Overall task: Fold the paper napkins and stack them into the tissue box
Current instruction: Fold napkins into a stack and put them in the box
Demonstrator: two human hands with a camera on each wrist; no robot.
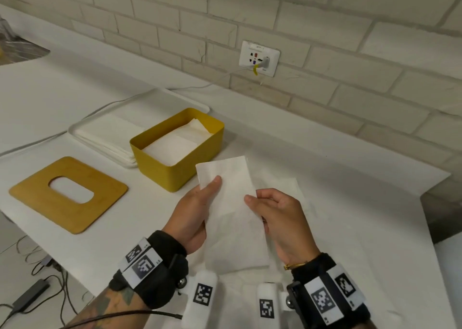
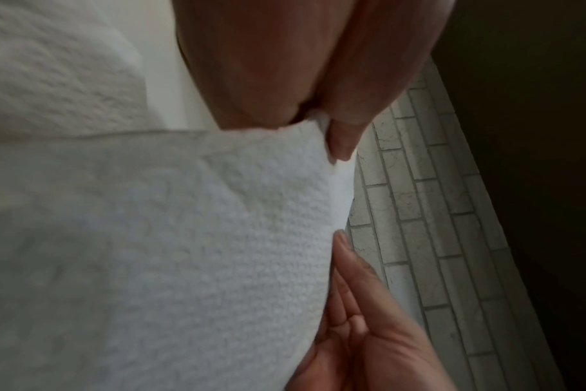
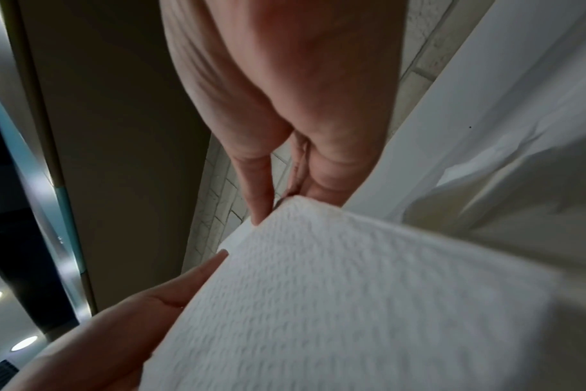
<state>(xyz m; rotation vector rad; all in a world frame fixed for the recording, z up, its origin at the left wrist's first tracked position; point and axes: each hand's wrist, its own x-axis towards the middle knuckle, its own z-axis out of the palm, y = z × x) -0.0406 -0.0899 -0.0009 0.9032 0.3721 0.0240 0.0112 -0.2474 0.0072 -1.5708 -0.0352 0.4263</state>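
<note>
A folded white paper napkin (image 1: 232,203) is held up over the counter between both hands. My left hand (image 1: 197,208) pinches its left edge, thumb on top. At the right edge my right hand (image 1: 272,213) pinches it with thumb over fingers. The wrist views show the textured napkin (image 2: 171,238) (image 3: 335,304) filling the frame with fingers at its edge. The yellow tissue box (image 1: 175,146) stands open just beyond, with folded napkins inside. Its wooden lid (image 1: 67,193) with an oval slot lies flat to the left.
A white tray (image 1: 105,131) holding flat napkins sits behind the box. More white paper (image 1: 290,186) lies on the counter under my hands. A wall socket (image 1: 258,58) with a cable is on the brick wall. The counter edge runs at front left, with cables on the floor below.
</note>
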